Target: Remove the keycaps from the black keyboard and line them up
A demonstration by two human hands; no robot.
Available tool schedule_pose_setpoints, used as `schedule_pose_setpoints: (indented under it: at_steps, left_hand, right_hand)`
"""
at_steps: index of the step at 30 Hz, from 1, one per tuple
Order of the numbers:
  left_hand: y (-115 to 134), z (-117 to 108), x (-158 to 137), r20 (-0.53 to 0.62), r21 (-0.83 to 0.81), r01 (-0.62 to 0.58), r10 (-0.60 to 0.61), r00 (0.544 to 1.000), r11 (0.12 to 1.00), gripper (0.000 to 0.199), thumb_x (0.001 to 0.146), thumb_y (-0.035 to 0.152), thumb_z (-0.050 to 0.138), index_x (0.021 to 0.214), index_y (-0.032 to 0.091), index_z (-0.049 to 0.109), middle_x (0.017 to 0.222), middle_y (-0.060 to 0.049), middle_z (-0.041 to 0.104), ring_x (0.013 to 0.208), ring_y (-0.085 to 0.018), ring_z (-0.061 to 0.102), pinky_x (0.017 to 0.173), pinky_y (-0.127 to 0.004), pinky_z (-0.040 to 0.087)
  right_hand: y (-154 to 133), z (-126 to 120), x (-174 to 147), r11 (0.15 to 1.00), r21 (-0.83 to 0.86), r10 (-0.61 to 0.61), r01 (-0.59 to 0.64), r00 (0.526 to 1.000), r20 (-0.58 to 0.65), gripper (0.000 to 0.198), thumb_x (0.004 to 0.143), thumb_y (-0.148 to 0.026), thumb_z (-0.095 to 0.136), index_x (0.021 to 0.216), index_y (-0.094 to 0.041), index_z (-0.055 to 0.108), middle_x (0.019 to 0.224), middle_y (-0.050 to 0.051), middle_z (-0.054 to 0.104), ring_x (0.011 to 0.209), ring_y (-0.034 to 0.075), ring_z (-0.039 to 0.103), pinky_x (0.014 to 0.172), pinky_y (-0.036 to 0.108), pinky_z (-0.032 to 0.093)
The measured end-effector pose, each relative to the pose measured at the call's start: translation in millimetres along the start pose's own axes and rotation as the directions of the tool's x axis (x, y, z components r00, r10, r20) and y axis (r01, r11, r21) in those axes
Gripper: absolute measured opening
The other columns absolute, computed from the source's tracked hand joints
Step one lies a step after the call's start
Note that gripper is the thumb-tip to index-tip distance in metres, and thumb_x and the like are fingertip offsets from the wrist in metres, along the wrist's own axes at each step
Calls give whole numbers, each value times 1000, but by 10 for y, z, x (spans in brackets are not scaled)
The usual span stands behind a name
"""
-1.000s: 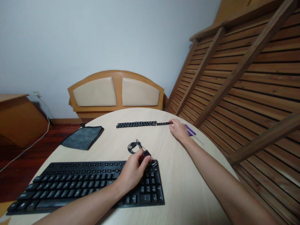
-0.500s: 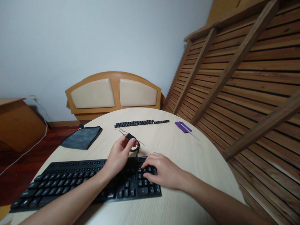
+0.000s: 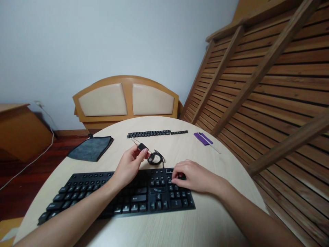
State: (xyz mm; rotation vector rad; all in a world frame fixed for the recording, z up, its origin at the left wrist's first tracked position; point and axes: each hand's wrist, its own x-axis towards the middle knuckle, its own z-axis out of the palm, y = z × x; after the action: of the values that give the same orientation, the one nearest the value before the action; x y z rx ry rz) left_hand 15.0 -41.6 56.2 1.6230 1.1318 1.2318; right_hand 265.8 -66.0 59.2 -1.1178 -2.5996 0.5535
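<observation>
My left hand (image 3: 130, 164) pinches a wire keycap puller (image 3: 142, 147) by its black handle, above the table just behind the keyboard. Thin wires stick out from both ends of the handle. On the upper right of the black keyboard (image 3: 138, 198) rests my right hand (image 3: 191, 175), its thumb and forefinger curled together over the number pad; whether they pinch a single key is hidden. My left forearm covers part of the keys. Behind the keyboard lies its coiled black cable (image 3: 161, 160). Loose black keycaps (image 3: 149, 133) stand in rows farther back.
A dark grey cloth pouch (image 3: 89, 149) lies at the table's left. On the right are a purple piece (image 3: 202, 139) and a thin metal tool (image 3: 214, 148). Beyond the round table (image 3: 218, 219) stand a padded headboard (image 3: 130, 99) and a slatted wooden frame (image 3: 269, 79).
The keyboard has slid to the right and slightly back, my right hand moving along with it. My left hand still holds the keycap puller in nearly the same place. More of the coiled cable shows.
</observation>
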Motion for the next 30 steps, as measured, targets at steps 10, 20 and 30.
schedule_pose_setpoints:
  at_steps: [10, 20, 30]
  left_hand:
    - [56, -105, 55, -9, 23, 26, -26, 1000, 999, 31, 87, 46, 58, 84, 15, 59, 79, -5, 66, 73, -17, 61, 64, -28, 48]
    - [-189, -170, 142, 75, 65, 17, -21, 997, 998, 32, 87, 46, 58, 86, 15, 62, 80, -6, 69, 72, -17, 62, 65, -28, 47]
    - [-188, -218, 179, 65, 73, 19, -24, 998, 997, 32, 85, 46, 60, 84, 14, 62, 79, -5, 68, 69, -16, 60, 65, -28, 47]
  right_hand:
    - [305, -253, -166, 878, -359, 275, -317, 947, -164, 50, 91, -52, 49, 57, -18, 61, 57, 6, 63, 58, 19, 57, 57, 30, 33]
    - [-27, 176, -18, 998, -36, -59, 59, 998, 17, 98, 65, -59, 74, 147, -23, 35, 153, 13, 34, 136, 33, 35, 111, 47, 27]
    - [65, -46, -95, 999, 17, 25, -28, 990, 138, 85, 62, -49, 78, 137, -23, 48, 141, 9, 45, 126, 31, 43, 106, 42, 33]
